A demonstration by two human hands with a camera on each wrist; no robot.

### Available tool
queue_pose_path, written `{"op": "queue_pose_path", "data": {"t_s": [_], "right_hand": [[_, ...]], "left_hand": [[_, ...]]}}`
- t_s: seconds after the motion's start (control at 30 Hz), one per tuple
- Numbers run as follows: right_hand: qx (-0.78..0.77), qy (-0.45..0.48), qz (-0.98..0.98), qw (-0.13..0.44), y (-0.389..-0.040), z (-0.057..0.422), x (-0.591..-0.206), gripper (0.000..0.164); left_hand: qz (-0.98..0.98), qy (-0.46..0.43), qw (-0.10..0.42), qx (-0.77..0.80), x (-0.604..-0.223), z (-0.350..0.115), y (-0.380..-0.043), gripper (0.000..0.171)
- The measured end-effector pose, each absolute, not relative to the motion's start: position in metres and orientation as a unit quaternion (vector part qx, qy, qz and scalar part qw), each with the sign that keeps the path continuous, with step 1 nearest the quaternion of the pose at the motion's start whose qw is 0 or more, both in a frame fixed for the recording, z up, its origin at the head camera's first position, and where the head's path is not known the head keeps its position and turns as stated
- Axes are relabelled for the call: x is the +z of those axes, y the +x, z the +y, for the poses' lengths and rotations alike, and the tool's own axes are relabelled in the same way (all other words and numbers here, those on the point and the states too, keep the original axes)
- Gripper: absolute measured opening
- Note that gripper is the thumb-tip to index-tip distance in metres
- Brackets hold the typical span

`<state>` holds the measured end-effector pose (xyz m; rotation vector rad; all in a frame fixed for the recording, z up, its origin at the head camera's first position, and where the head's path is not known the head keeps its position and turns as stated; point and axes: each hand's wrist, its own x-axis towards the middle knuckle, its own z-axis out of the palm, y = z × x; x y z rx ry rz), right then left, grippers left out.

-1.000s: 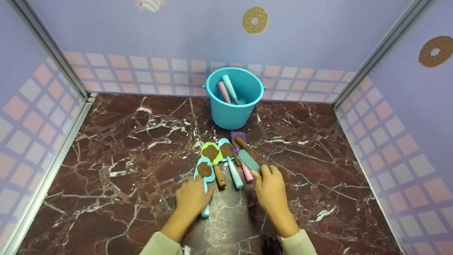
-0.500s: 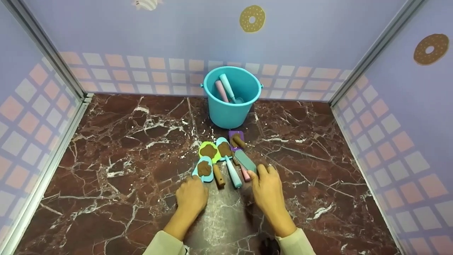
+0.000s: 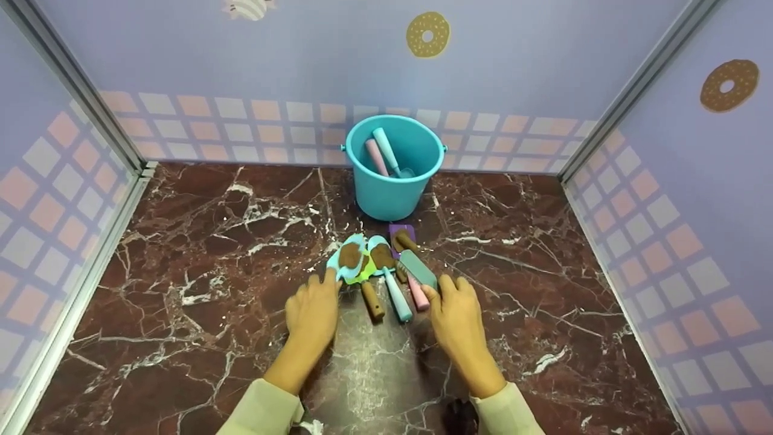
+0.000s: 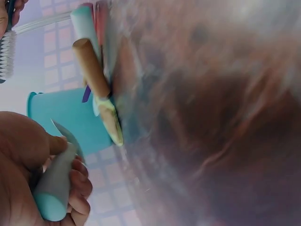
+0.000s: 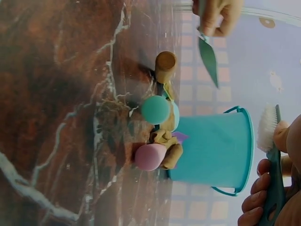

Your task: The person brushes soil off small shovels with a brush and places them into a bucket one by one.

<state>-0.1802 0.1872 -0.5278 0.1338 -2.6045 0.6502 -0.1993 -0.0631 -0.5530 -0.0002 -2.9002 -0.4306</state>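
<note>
Turquoise trowel: held above the marbled surface, handle gripped by the left hand. The right hand grips the brush, bristles apart from the brown-marked blade. Judged step: presenting the blade for brushing; the next move calls for bringing these 2 into contact. Head view: brush bristles are hidden; the bucket wall conceals the pink-handled tool's lower end.

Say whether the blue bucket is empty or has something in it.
Not empty: the head view shows a pink handle and a pale blue handle inside the bucket. Anything beneath them cannot be told.
</note>
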Motion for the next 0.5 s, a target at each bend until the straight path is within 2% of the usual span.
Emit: {"op": "queue_pose_path", "data": {"t_s": [0.13, 0.27, 0.5], "right_hand": [[0.232, 0.053, -0.943, 0.234, -0.183, 0.183, -0.523, 0.035], [0.214, 0.074, -0.938, 0.262, -0.187, 0.174, -0.517, 0.034], [0.142, 0.088, -0.94, 0.298, -0.193, 0.147, -0.502, 0.039]], "left_hand": [[-0.979, -0.049, 0.138, -0.145, -0.541, -0.062, -0.208, 0.03], [-0.967, -0.091, 0.208, -0.118, -0.531, -0.058, -0.215, 0.029], [-0.946, -0.099, 0.307, -0.033, -0.518, -0.043, -0.222, 0.019]]}}
